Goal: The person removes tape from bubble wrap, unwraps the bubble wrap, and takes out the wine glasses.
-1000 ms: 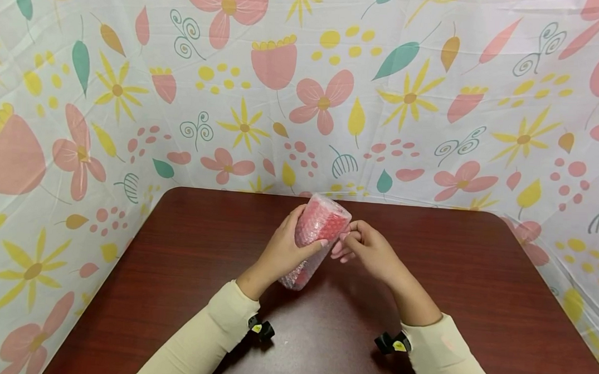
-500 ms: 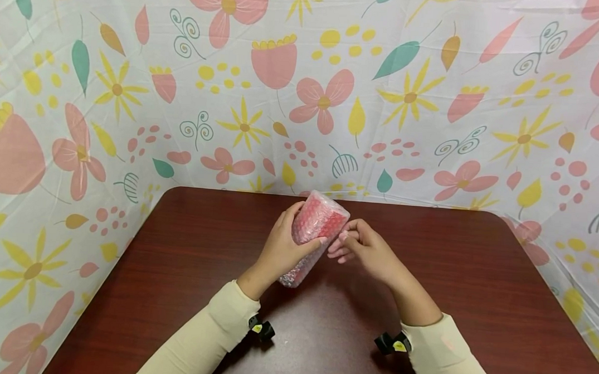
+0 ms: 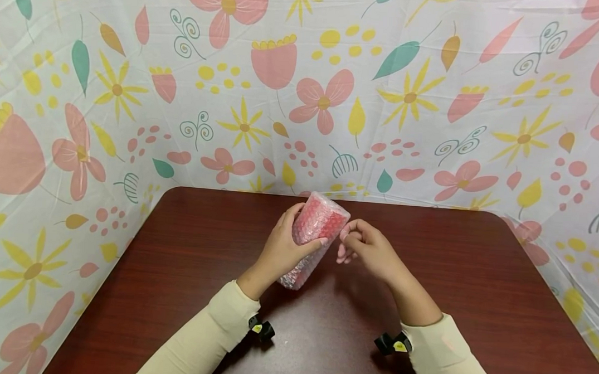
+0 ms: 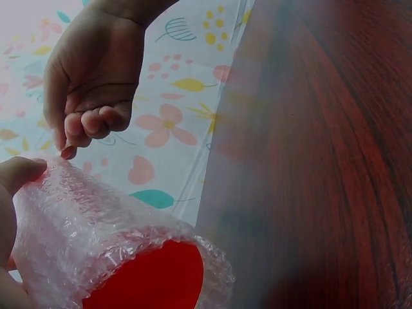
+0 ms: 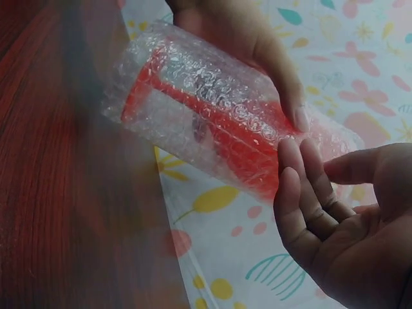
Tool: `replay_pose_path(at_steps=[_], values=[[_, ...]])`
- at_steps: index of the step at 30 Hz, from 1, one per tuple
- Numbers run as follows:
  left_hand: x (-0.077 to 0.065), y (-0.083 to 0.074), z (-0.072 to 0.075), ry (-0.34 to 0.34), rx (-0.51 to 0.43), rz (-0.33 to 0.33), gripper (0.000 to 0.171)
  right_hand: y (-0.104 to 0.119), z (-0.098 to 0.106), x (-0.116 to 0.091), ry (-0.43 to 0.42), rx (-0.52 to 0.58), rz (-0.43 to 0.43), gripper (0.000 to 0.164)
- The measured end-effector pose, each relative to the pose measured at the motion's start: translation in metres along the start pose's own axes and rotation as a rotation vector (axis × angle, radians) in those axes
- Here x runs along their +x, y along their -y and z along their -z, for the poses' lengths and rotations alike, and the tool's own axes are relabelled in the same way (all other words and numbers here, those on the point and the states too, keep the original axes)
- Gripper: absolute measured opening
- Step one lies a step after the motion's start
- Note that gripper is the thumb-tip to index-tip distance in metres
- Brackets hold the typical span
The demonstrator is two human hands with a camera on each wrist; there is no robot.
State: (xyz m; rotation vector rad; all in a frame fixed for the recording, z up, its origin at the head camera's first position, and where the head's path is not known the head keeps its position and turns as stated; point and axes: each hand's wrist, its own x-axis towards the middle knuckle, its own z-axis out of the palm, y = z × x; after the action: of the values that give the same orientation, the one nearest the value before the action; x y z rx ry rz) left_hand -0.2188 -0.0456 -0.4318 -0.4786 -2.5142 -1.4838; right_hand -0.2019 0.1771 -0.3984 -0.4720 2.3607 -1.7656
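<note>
Over tabletop (image 3: 186,249), bubble-wrapped red cylinder (image 3: 320,221) was gripped by left hand (image 3: 284,239), long axis slanted away rightward; right hand (image 3: 369,250) was held near far end, pinch unclear.

Makeshift recording booth, building type unclear. Creased flower-print cloth (image 3: 304,87) behind and both sides of dark wood-grain table (image 3: 202,233); black wrist cameras (image 3: 267,332) worn.
</note>
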Motion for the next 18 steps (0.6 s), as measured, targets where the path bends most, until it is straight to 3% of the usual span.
replay_pose_path(at_steps=[12, 18], values=[[-0.0004, -0.0006, 0.0033, 0.087, -0.047, -0.011, 0.084, -0.0033, 0.0006, 0.0022, 0.007, -0.005, 0.0, 0.023], [0.0001, -0.0007, 0.0034, 0.106, -0.084, 0.035, 0.085, -0.0043, 0.0001, 0.0024, -0.001, -0.009, -0.011, 0.02]])
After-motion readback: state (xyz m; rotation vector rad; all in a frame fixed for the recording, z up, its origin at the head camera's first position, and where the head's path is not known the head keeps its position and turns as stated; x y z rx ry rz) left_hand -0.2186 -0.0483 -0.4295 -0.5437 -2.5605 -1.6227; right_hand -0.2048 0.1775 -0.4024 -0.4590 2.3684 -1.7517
